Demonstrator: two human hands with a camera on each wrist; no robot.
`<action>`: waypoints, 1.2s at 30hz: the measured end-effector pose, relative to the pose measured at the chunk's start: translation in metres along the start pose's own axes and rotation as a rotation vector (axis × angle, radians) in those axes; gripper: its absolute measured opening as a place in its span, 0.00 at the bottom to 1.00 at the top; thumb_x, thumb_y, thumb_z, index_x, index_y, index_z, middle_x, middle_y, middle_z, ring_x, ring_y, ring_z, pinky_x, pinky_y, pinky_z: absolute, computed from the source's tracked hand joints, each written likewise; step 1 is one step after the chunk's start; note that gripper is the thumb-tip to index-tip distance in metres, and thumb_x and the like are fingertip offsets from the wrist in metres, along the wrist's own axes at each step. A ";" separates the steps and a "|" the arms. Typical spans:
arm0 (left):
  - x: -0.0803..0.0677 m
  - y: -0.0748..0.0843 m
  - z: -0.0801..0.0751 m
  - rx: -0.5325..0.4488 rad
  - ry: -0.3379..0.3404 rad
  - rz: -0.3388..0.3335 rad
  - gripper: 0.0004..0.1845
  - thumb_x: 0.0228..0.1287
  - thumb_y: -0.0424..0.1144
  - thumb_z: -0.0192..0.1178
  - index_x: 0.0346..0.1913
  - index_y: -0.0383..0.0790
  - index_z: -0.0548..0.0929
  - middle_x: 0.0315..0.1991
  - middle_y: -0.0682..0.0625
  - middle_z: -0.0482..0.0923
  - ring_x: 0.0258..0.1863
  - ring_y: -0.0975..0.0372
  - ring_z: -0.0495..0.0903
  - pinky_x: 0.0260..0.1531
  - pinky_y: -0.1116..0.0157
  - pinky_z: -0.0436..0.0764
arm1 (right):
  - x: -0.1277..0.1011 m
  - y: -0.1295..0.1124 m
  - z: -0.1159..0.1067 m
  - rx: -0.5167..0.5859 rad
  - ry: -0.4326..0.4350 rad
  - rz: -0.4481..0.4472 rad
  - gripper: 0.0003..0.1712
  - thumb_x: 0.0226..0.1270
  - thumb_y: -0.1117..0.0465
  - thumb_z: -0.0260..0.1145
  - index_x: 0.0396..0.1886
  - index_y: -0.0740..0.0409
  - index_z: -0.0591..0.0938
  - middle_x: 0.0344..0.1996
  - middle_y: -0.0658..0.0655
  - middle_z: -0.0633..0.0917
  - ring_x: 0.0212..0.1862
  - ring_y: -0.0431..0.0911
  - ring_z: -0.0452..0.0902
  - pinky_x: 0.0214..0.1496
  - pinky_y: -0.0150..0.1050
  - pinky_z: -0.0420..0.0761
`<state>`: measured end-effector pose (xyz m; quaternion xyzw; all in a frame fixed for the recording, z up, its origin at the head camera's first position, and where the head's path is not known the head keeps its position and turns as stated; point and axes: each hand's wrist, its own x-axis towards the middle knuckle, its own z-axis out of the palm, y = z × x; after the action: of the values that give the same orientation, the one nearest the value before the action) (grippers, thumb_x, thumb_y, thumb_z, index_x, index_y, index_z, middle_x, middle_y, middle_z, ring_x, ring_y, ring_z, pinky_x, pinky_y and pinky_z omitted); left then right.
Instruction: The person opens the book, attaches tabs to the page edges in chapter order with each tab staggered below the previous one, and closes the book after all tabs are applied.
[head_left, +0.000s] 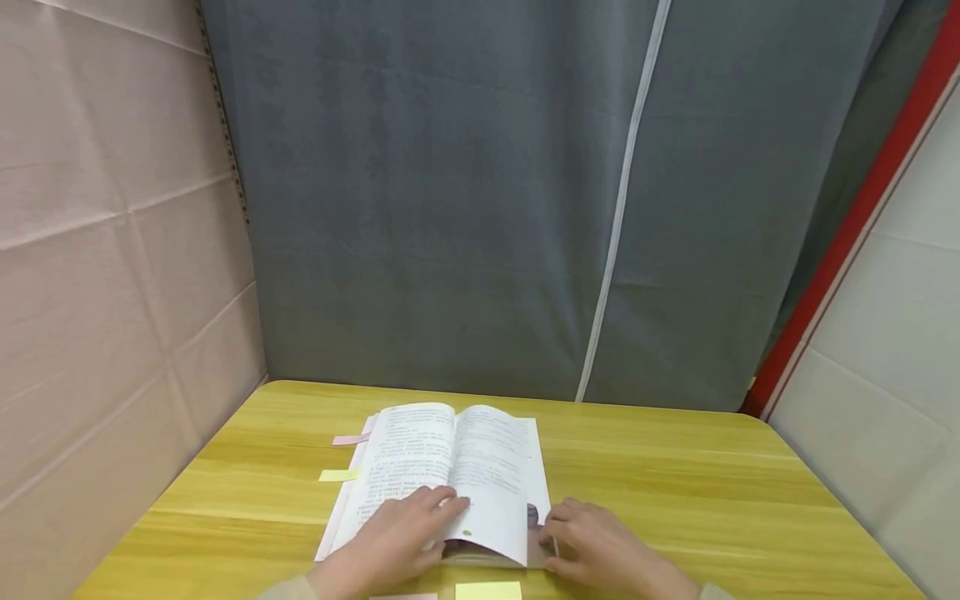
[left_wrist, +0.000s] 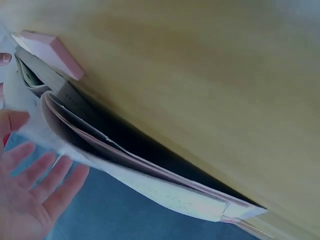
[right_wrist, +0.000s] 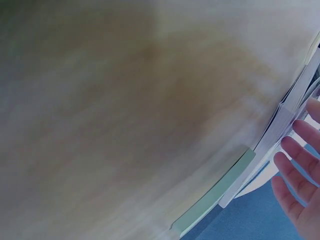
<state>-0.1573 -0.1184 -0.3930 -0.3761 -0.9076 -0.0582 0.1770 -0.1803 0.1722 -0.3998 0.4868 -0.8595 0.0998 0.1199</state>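
Note:
An open book [head_left: 457,467] lies on the yellow wooden table [head_left: 712,500], near its front edge. My left hand [head_left: 408,533] rests flat on the left page, fingertips at the middle fold, where a right-hand page bows up. In the left wrist view its fingers [left_wrist: 35,190] are straight beside the curved pages [left_wrist: 130,165]. My right hand [head_left: 596,546] touches the book's lower right corner with relaxed fingers [right_wrist: 297,170], next to the page edges [right_wrist: 295,100]. Neither hand grips anything.
A pink sticky tab [head_left: 350,439] and a yellow one [head_left: 339,475] stick out from the book's left side. A yellow note pad [head_left: 487,591] and a pink pad [head_left: 405,597] lie at the table's front edge. A grey curtain [head_left: 480,200] hangs behind the table.

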 end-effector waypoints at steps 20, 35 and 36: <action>-0.002 -0.005 -0.003 0.417 0.065 0.047 0.51 0.26 0.34 0.64 0.65 0.45 0.58 0.68 0.42 0.37 0.65 0.49 0.39 0.54 0.41 0.39 | 0.001 0.001 0.001 0.001 -0.048 0.016 0.09 0.51 0.50 0.64 0.31 0.47 0.81 0.28 0.39 0.73 0.30 0.33 0.65 0.30 0.29 0.69; 0.001 0.005 0.010 0.269 0.025 0.052 0.25 0.35 0.34 0.62 0.46 0.45 0.78 0.40 0.47 0.75 0.40 0.56 0.75 0.31 0.60 0.76 | 0.001 -0.001 0.000 -0.006 -0.045 0.005 0.10 0.52 0.49 0.63 0.31 0.47 0.81 0.29 0.39 0.73 0.31 0.33 0.65 0.30 0.30 0.70; 0.001 0.006 0.010 0.265 0.026 0.048 0.24 0.35 0.35 0.62 0.45 0.45 0.78 0.37 0.49 0.75 0.37 0.57 0.74 0.26 0.63 0.75 | 0.001 -0.001 0.000 -0.007 -0.046 0.005 0.10 0.52 0.48 0.63 0.31 0.47 0.81 0.29 0.39 0.73 0.31 0.33 0.65 0.30 0.30 0.70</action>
<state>-0.1569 -0.1111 -0.4024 -0.3700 -0.8958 0.0618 0.2382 -0.1802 0.1711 -0.3995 0.4866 -0.8634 0.0857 0.1015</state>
